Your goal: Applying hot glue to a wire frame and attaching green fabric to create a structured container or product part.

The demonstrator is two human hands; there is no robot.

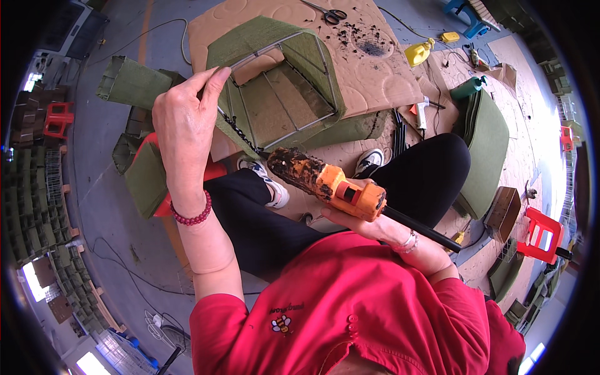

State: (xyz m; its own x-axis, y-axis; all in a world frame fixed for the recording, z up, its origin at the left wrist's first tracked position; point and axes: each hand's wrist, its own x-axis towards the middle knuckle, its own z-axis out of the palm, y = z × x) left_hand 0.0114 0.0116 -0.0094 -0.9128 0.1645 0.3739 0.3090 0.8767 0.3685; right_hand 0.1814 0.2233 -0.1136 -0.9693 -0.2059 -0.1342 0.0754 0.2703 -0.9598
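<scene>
The box-shaped frame of thin grey wire wrapped in olive-green felt fabric (281, 81) lies tilted on the near edge of a tan quilted cardboard sheet (375, 75), its open side facing the person's knees. The left hand (184, 119) is raised over the frame's left corner, thumb and forefinger pinched together on the top wire, the other fingers curled loosely behind. The right hand (369, 222) is wrapped from below around the grip of an orange hot-glue gun crusted with black residue (325, 181), whose dark nozzle points at the frame's lower left corner, touching or just short of it; which, I cannot tell. A black cord runs from the gun's rear across the right thigh. At the sheet's far edge lie grey-handled scissors (328, 12) beside a scatter of black crumbs. More green felt pieces (484, 150) are stacked beyond the sheet's right edge, and a red plastic stool (540, 234) stands farther right.
</scene>
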